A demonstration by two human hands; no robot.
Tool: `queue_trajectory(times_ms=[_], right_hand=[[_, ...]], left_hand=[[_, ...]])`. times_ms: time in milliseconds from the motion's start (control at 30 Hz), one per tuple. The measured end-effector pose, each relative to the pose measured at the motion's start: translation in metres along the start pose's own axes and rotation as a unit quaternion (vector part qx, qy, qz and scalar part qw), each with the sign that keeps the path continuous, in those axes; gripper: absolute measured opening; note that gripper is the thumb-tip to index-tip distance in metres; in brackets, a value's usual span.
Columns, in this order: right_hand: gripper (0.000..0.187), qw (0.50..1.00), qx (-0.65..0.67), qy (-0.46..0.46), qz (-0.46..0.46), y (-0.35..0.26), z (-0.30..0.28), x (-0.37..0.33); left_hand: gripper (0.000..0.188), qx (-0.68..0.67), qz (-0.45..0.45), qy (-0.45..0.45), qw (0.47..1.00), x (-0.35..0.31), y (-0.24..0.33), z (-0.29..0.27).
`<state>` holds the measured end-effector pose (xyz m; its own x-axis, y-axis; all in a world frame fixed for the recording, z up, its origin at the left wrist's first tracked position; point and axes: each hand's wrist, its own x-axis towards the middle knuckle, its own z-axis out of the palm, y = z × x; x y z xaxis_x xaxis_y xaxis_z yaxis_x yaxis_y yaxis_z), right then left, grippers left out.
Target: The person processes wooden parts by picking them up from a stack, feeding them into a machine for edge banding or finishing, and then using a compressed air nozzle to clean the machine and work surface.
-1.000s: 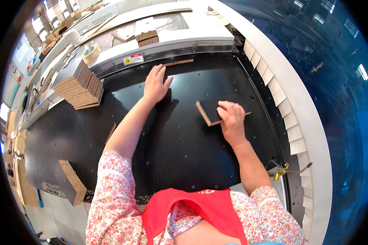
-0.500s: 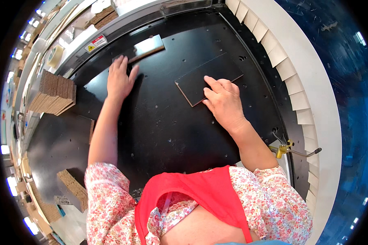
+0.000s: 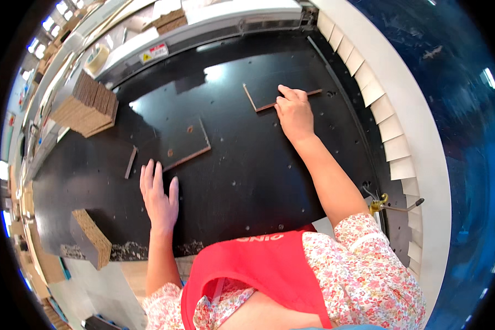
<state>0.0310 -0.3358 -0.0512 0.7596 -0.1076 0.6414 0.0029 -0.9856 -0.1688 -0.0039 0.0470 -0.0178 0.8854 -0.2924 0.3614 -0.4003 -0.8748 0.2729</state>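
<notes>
On the glossy black table, my right hand rests with bent fingers on a dark rectangular panel, gripping its near edge. The panel lies flat, its brown edges showing against the table. My left hand is spread flat, fingers apart, its fingertips at the near edge of a second dark panel. Two round holes show in that panel. Whether the left fingertips press on it or only touch its edge I cannot tell. Beside it, the edge of another dark piece shows.
A stack of brown-edged boards stands at the left, and a smaller stack near the table's front left. A tape roll lies beyond. Along the right run white flaps and a yellow fitting with a lever.
My left hand has come nearer, and the panel beside it now lies closer. My right hand and its panel have shifted farther away. The whole view has turned slightly.
</notes>
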Motion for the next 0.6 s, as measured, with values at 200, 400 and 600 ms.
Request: queue_trajectory(times_ms=[200, 400, 600], right_hand=[[0.009, 0.999, 0.011, -0.026, 0.042, 0.046, 0.040, 0.064], [0.011, 0.995, 0.004, -0.042, 0.094, 0.095, 0.082, 0.125], [0.027, 0.989, 0.023, -0.025, 0.143, 0.175, 0.135, 0.173]], left_hand=[[0.050, 0.014, -0.106, 0.053, 0.993, -0.012, 0.002, 0.005], [0.049, 0.023, -0.128, 0.055, 0.990, -0.006, 0.006, 0.004], [0.048, 0.018, -0.140, 0.036, 0.989, -0.005, 0.010, 0.003]])
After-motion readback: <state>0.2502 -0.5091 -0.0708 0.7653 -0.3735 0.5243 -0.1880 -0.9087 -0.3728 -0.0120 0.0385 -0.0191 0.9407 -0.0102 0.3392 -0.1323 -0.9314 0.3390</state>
